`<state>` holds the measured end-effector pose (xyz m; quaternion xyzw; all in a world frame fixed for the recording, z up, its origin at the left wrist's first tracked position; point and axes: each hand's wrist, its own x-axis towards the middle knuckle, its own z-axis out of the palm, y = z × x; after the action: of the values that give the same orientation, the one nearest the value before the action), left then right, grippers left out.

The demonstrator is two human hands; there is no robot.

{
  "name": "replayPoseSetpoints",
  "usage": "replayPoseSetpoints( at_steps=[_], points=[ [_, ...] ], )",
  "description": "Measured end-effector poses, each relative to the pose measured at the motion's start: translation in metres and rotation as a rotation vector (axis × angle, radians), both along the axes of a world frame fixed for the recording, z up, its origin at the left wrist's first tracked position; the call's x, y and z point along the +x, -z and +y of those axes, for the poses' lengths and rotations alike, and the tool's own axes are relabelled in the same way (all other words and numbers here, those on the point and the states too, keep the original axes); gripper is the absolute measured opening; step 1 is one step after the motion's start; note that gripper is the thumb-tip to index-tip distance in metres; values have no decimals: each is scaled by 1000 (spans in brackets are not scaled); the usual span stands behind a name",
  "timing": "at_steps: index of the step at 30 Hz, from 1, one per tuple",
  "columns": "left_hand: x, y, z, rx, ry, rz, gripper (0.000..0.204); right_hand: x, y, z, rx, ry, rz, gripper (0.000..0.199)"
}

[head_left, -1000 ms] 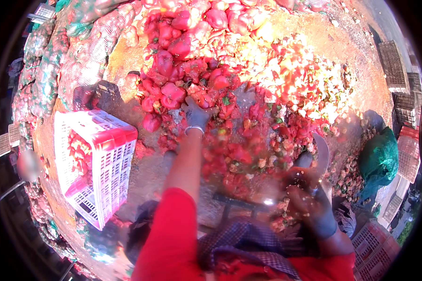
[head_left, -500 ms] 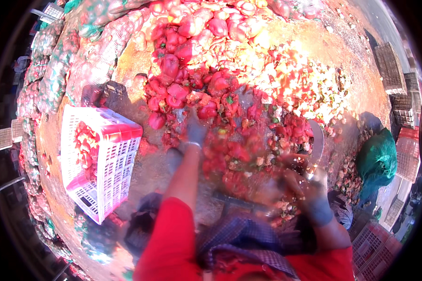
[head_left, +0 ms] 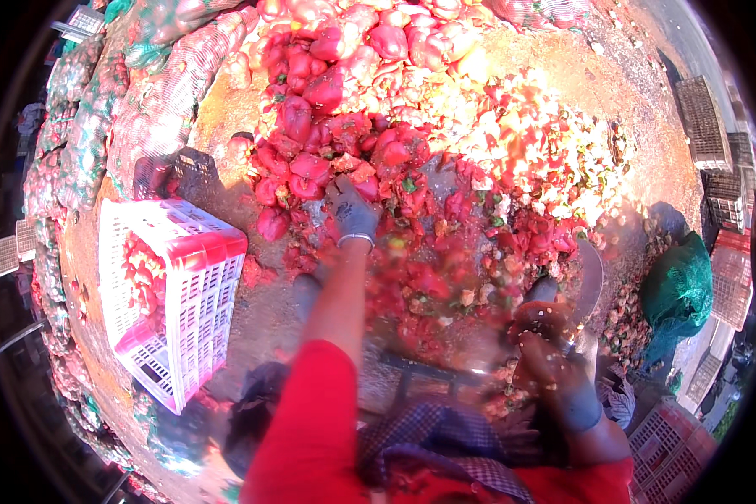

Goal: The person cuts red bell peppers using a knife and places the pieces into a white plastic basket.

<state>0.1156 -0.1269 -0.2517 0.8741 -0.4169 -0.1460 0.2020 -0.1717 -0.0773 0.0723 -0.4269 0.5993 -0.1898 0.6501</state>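
Observation:
My left hand, in a grey glove with a pale band at the wrist, reaches into a heap of red bell peppers. Its fingers stretch forward and touch the near peppers beside a torn one; their tips are partly lost among the fruit. Lower right, my right hand, also gloved, is closed round the handle of a curved knife. The broad blade points away from me, and the grip is blurred. Between my hands lie crushed red pepper pieces, partly smeared in the picture.
A white plastic crate with red pieces inside lies tipped at left. Net sacks of peppers line the far left. Cut pepper scraps spread to the right, near a green net sack and stacked crates.
My left hand has moved away from me, farther into the pepper heap. The right hand and the knife have shifted slightly right and nearer me, with the knife still held.

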Motion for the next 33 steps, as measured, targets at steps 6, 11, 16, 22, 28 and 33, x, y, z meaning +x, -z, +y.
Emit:
replayPoseSetpoints(
  at_steps=[6,11,16,22,28,33],
  points=[
    [-7,-24,66,125,326,-89,85,-2,9,4,-51,80,-58,26],
    [-12,-49,112,411,357,-61,85,-3,14,7,-175,-122,-35,31],
    [0,-113,101,-69,421,34,98,4,40,8,-386,-309,-93,30],
    [-28,-255,97,-272,593,-87,102,19,44,22,-462,-317,-292,30],
    [-47,-290,123,-254,591,26,103,14,24,39,-857,-528,-121,29],
    [-64,-295,128,-386,482,-68,93,11,33,43,-688,-491,-96,26]
  ],
)
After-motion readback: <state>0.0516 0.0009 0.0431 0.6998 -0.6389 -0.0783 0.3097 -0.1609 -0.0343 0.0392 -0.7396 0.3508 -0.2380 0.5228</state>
